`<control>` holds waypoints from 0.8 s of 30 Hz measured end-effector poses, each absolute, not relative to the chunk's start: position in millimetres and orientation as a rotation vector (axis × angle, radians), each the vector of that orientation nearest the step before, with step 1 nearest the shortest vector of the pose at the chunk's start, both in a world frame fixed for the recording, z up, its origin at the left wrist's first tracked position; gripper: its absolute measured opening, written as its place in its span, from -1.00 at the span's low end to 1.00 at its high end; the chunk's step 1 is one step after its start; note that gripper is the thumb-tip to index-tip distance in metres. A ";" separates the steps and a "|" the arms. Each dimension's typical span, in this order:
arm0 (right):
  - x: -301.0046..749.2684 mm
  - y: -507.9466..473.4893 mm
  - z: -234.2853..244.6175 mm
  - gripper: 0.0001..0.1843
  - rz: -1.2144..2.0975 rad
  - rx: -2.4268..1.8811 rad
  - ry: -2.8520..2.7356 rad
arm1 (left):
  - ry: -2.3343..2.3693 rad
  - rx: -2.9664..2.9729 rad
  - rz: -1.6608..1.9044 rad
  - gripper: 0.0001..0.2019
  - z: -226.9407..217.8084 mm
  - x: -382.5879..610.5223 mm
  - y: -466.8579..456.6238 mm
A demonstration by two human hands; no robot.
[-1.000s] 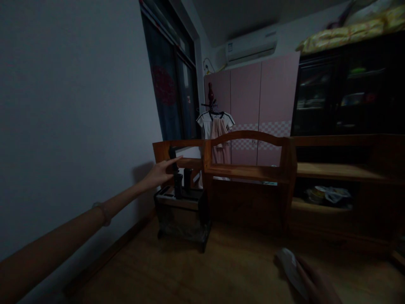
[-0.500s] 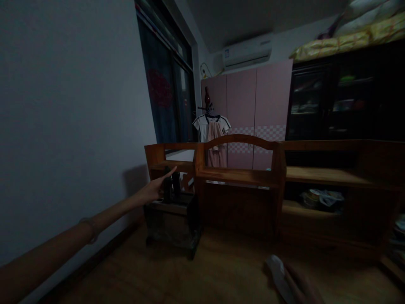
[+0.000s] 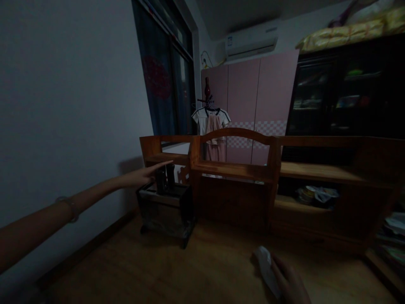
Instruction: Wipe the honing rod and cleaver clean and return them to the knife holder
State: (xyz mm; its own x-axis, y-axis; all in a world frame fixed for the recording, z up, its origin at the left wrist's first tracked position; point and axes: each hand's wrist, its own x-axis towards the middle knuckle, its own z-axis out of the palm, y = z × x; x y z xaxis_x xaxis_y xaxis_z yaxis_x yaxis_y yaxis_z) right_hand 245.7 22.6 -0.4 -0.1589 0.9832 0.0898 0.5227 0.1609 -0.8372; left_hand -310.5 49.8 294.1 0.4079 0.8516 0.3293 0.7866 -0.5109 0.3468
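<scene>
My left hand (image 3: pixel 144 174) reaches far forward over the wooden desk, fingers stretched out flat, its tips just above two dark upright objects (image 3: pixel 164 179) standing in a dark rack (image 3: pixel 164 209) at the desk's back left. It holds nothing. My right hand (image 3: pixel 291 285) rests at the bottom edge of the picture, fingers curled on a pale elongated object (image 3: pixel 265 266) lying on the desk; the dim light hides what that object is. A thin bracelet sits on my left wrist (image 3: pixel 68 207).
A wooden shelf unit (image 3: pixel 234 169) runs along the back of the desk (image 3: pixel 190 270), with crumpled items (image 3: pixel 316 195) in its lower right bay. A grey wall is at left. Behind are a dark window, hanging clothes (image 3: pixel 211 126), pink wardrobe (image 3: pixel 253 101) and dark cabinet.
My left hand has dropped slightly and flattened over the dark upright objects. The view has shifted, so the rack and shelf sit further left. My right hand stays on the pale object.
</scene>
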 end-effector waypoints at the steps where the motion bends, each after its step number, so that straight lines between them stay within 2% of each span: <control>1: 245.2 22.0 0.8 -0.30 0.886 -1.437 -1.767 | 1.438 2.497 0.674 -0.33 301.1 -311.9 54.3; 3: 243.9 20.8 4.0 -0.34 0.922 -1.406 -1.777 | 1.423 2.433 0.667 -0.52 317.0 -311.3 64.9; 5: 243.1 20.1 6.0 -0.37 0.949 -1.372 -1.787 | 1.494 2.400 0.622 -0.59 332.7 -305.6 75.7; 10: 245.1 22.0 1.1 -0.33 0.871 -1.418 -1.787 | 1.554 2.508 0.105 -0.53 354.4 -279.8 96.8; 13: 245.8 22.5 -0.1 -0.33 0.846 -1.419 -1.794 | 1.564 2.489 -0.104 -0.57 356.7 -266.3 104.9; 19: 246.6 23.0 0.0 -0.36 0.812 -1.403 -1.835 | 1.536 2.548 -0.190 -0.61 376.9 -247.2 110.3; 24: 247.5 24.7 -3.0 -0.35 0.799 -1.407 -1.849 | 1.570 2.494 -0.127 -0.62 431.1 -240.8 111.5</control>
State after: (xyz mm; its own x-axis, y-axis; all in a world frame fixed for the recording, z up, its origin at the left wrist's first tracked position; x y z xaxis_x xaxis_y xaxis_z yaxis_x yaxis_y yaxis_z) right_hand 247.5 24.7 -3.0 -0.1930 0.9703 0.1458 0.5592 0.2309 -0.7963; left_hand -240.8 111.5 431.1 0.4348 0.8837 -0.1733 0.9001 -0.4201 0.1158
